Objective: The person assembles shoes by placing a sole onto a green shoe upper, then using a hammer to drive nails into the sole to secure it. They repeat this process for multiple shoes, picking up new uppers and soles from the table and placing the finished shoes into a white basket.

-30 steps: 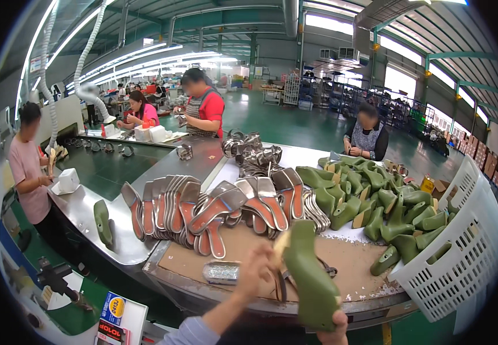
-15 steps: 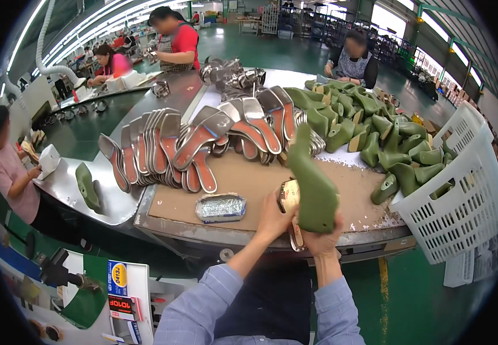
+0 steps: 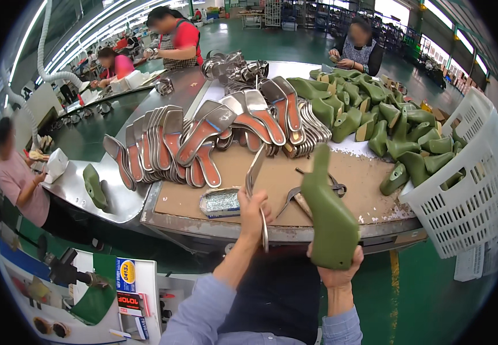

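Observation:
My right hand [image 3: 337,271] grips the heel end of a green shoe last [image 3: 332,215], held with its narrow toe pointing up and away. To its left, my left hand [image 3: 254,214] is closed around a shoe insole [image 3: 254,169], turned nearly edge-on with a shiny metallic rim. The two pieces are apart. Behind the last lie a pair of dark-handled pincers [image 3: 338,188] and another tool partly hidden by it. Beside my left hand, a small open pack [image 3: 219,203] of fine silvery bits rests on the brown board.
Stacked insoles [image 3: 160,144] with orange-red faces spread across the table's middle. Green lasts [image 3: 395,129] pile up at the right, beside a tilted white basket [image 3: 456,195]. A single last [image 3: 94,187] lies on the metal surface at left. Several people work around the tables.
My hands have drawn apart: the left has moved left with the insole, the right has come down and nearer with the last. The tools on the board now show.

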Demonstrator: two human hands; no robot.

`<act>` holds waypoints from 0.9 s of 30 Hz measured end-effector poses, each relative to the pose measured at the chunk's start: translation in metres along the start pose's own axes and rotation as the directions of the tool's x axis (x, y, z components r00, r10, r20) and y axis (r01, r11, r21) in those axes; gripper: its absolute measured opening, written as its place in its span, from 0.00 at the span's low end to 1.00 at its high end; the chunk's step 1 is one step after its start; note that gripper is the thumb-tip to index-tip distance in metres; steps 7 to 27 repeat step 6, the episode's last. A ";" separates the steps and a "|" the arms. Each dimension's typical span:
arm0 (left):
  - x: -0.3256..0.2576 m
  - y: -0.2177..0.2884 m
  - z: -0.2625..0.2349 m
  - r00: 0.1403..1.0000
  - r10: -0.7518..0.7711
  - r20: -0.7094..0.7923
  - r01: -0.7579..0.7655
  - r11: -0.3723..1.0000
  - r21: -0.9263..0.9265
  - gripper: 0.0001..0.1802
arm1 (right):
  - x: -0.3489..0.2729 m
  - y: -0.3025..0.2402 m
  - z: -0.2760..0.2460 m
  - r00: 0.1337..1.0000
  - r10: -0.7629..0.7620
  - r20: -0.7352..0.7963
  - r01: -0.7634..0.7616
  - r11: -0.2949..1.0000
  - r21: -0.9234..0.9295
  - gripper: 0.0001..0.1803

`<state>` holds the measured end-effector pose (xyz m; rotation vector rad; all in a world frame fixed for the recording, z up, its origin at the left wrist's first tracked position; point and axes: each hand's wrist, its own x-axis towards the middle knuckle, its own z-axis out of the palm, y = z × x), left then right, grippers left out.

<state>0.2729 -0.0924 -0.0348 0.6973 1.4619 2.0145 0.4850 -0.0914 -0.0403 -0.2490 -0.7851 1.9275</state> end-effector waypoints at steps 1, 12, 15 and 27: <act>-0.016 0.011 -0.004 0.995 -0.064 0.081 0.073 0.992 -0.107 0.29 | -0.002 0.005 0.002 0.998 0.068 0.010 -0.068 0.995 -0.068 0.49; -0.062 0.024 -0.036 0.975 -0.043 0.219 0.103 0.957 -0.271 0.38 | -0.006 0.028 0.034 0.941 0.302 0.153 -0.237 0.910 -0.339 0.58; -0.062 0.024 -0.036 0.975 -0.043 0.219 0.103 0.957 -0.271 0.38 | -0.006 0.028 0.034 0.941 0.302 0.153 -0.237 0.910 -0.339 0.58; -0.062 0.024 -0.036 0.975 -0.043 0.219 0.103 0.957 -0.271 0.38 | -0.006 0.028 0.034 0.941 0.302 0.153 -0.237 0.910 -0.339 0.58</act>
